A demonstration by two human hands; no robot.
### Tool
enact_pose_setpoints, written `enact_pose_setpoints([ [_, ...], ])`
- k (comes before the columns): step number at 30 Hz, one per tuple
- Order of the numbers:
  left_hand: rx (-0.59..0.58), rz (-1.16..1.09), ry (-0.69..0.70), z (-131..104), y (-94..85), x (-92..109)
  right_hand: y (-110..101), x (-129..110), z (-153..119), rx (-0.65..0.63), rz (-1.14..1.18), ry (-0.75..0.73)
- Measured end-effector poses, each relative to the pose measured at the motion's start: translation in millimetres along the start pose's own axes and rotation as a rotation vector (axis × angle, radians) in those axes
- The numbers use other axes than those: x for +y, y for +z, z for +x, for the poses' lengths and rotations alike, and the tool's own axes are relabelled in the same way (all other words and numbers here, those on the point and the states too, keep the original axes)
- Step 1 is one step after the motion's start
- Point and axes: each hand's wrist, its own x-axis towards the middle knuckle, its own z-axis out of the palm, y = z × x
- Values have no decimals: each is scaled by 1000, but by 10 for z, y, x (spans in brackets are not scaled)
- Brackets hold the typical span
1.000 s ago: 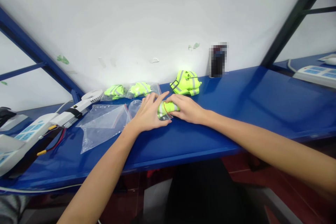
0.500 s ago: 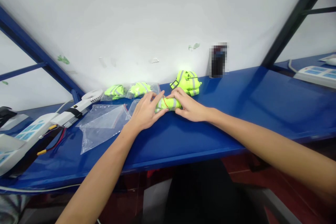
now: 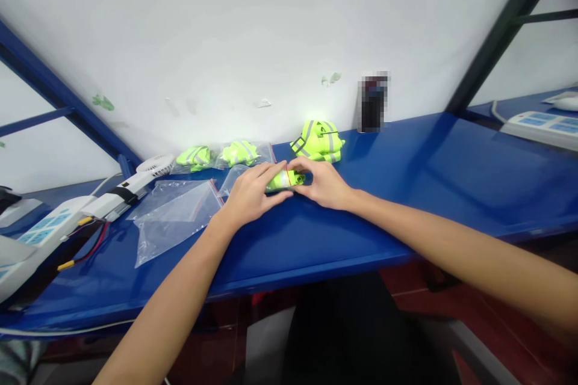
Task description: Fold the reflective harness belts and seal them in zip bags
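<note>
while both pressed on the blue surface, left hand and right hand gripped a rolled neon vest; vest pile sat at 1 o'clock.

The left hand and right hand have closed in on the bundle. It now looks smaller and more tightly rolled, with less of it showing between them.

A packing workbench: blue bench, clear zip bags, bagged hi-vis vests, power strips.
</note>
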Motion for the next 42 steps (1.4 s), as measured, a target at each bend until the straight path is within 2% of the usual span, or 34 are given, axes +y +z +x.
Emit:
enact_pose_setpoints([
  [2,-66,9,0,14,-2,25,6,15,6,25,90,55],
  [5,-75,56,-53,20,23,25,5,13,13,15,180,98],
  [7,-64,78,-115,13,43,5,-2,-15,17,6,124,77],
  [10,-85,55,-158,-1,50,-33,-24,-76,21,-28,-97,12],
  [12,-85,11,-146,-11,42,-54,-44,-97,17,-103,-205,3],
  [16,-51,-49,-119,-33,31,-83,-72,-64,-2,-212,-300,89],
  [23,-26,-161,-35,-70,37,-101,-22,-85,-23,-134,-283,-26],
  [36,48,-173,-21,-59,10,-43,-98,-128,-56,-315,-178,-130],
  [42,23,-155,24,-42,18,-25,-88,-209,-45,-365,-185,-148],
])
